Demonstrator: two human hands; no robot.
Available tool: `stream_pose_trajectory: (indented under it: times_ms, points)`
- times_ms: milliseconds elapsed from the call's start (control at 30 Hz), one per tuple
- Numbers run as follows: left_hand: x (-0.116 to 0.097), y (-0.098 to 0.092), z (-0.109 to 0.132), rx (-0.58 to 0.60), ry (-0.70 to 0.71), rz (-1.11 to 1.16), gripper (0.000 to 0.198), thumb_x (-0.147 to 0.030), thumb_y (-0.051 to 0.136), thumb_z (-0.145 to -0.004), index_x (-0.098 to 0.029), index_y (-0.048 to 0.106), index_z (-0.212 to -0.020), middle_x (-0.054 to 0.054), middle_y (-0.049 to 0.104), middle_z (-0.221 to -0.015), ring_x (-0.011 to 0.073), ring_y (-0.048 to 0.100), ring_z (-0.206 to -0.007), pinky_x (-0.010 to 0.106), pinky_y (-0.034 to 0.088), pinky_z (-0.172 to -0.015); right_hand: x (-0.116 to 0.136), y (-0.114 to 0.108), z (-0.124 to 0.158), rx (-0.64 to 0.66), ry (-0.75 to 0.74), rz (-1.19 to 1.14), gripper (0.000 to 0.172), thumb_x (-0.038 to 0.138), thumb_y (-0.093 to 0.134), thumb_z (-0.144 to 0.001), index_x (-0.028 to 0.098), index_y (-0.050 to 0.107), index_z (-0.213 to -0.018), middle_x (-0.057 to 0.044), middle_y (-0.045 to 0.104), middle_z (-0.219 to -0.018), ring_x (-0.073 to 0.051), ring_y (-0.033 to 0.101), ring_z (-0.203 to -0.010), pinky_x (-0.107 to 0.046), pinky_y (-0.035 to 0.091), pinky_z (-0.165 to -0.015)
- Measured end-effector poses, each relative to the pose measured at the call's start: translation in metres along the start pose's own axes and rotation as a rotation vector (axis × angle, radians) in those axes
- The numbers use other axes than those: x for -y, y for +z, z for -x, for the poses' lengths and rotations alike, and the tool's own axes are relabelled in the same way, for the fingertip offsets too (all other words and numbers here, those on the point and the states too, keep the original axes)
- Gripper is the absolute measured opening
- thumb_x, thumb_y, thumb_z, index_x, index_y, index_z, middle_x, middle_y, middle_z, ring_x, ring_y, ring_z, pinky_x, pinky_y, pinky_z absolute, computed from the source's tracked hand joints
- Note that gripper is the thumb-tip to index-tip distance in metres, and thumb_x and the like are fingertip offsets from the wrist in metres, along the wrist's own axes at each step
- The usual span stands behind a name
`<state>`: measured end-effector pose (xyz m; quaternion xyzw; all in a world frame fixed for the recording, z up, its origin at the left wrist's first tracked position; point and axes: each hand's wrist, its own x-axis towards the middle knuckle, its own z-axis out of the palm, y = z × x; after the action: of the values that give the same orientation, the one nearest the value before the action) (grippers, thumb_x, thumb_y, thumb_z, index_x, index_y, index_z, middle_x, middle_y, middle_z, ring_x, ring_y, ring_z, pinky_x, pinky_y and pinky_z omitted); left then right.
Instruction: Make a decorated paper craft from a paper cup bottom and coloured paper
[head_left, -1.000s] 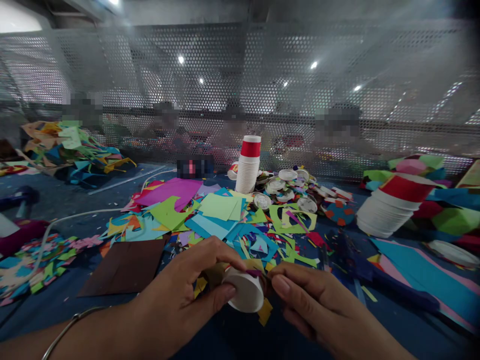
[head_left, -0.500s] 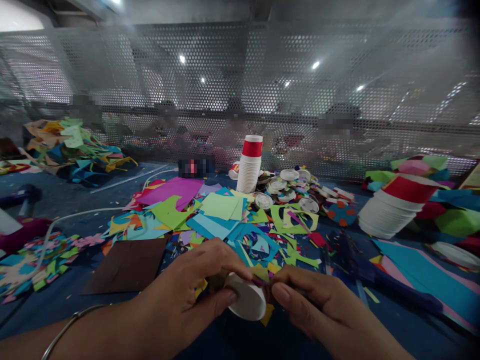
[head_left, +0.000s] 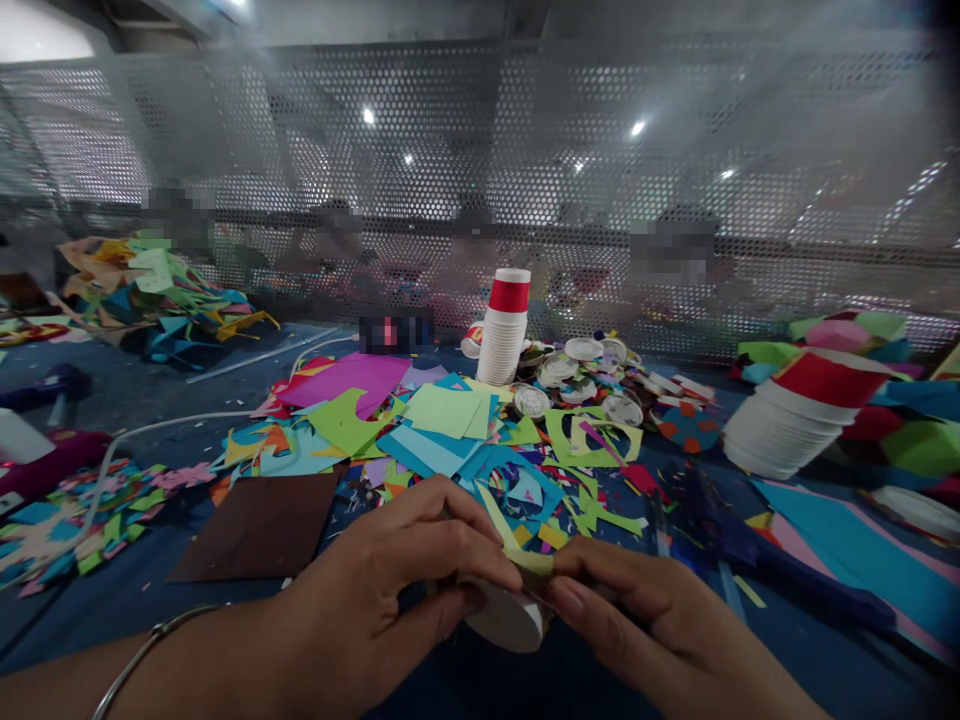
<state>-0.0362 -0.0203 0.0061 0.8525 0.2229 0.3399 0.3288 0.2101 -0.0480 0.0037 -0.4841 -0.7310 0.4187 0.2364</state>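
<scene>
My left hand grips a white paper cup held on its side, its bottom turned towards me, fingers wrapped over the top. My right hand pinches a small yellow-green paper piece against the cup's upper edge, thumb and forefinger pressed together. Both hands hover low over the dark blue table near its front edge. A thin bangle circles my left wrist.
Coloured paper scraps litter the table's middle. A brown sheet lies left. A stack of cups stands behind, another stack lies right beside cut cup bottoms. A perforated metal screen closes the back; people sit beyond it.
The cup has tipped lower and more of it is now covered by my fingers. My right hand's pinch has moved onto a yellow-green piece at the cup's top edge.
</scene>
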Motion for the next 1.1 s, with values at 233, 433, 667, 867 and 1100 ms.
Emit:
stream_pose_trajectory:
  times_ms: [233, 433, 667, 867, 1100]
  points:
    - [0.0031, -0.0003, 0.0049, -0.038, 0.003, 0.019, 0.039, -0.007, 0.053, -0.095, -0.035, 0.067, -0.119, 0.002, 0.051, -0.121, 0.0077, 0.061, -0.093, 0.022, 0.051, -0.083, 0.0001, -0.0008, 0.0004, 0.001, 0.0, 0.021, 0.044, 0.061, 0.043, -0.097, 0.023, 0.063, -0.086, -0.001, 0.06, -0.075, -0.015, 0.049, -0.068, -0.028, 0.034, -0.059]
    - [0.0006, -0.0003, 0.0041, -0.063, 0.019, 0.025, 0.037, -0.008, 0.056, -0.094, -0.033, 0.07, -0.117, 0.004, 0.055, -0.118, 0.0101, 0.06, -0.099, 0.023, 0.051, -0.086, -0.0003, 0.0003, 0.0006, -0.012, -0.019, 0.024, 0.045, 0.061, 0.042, -0.097, 0.023, 0.06, -0.083, -0.002, 0.061, -0.075, -0.015, 0.05, -0.067, -0.029, 0.033, -0.058]
    - [0.0016, 0.0024, 0.0048, -0.051, 0.017, 0.087, 0.036, -0.009, 0.055, -0.094, -0.032, 0.071, -0.117, 0.005, 0.052, -0.119, 0.0093, 0.063, -0.094, 0.024, 0.053, -0.085, -0.0024, 0.0002, 0.0014, -0.002, -0.065, 0.008, 0.039, 0.056, 0.044, -0.099, 0.025, 0.066, -0.087, -0.001, 0.062, -0.075, -0.014, 0.051, -0.067, -0.027, 0.036, -0.059]
    - [-0.0005, 0.0047, 0.0027, -0.06, 0.004, 0.116, 0.035, -0.009, 0.057, -0.094, -0.033, 0.071, -0.116, 0.004, 0.054, -0.118, 0.01, 0.063, -0.097, 0.024, 0.053, -0.088, -0.0003, 0.0027, 0.0014, -0.031, -0.062, -0.002, 0.044, 0.058, 0.043, -0.098, 0.022, 0.059, -0.078, 0.002, 0.049, -0.067, -0.012, 0.04, -0.061, -0.026, 0.03, -0.054]
    - [-0.0037, 0.004, 0.0021, -0.086, -0.101, 0.102, 0.041, -0.013, 0.065, -0.089, -0.036, 0.063, -0.123, 0.001, 0.059, -0.118, 0.0142, 0.061, -0.105, 0.028, 0.051, -0.092, -0.0012, 0.0025, 0.0022, -0.027, -0.068, -0.056, 0.04, 0.054, 0.046, -0.1, 0.022, 0.059, -0.08, 0.004, 0.048, -0.068, -0.011, 0.038, -0.061, -0.024, 0.03, -0.054]
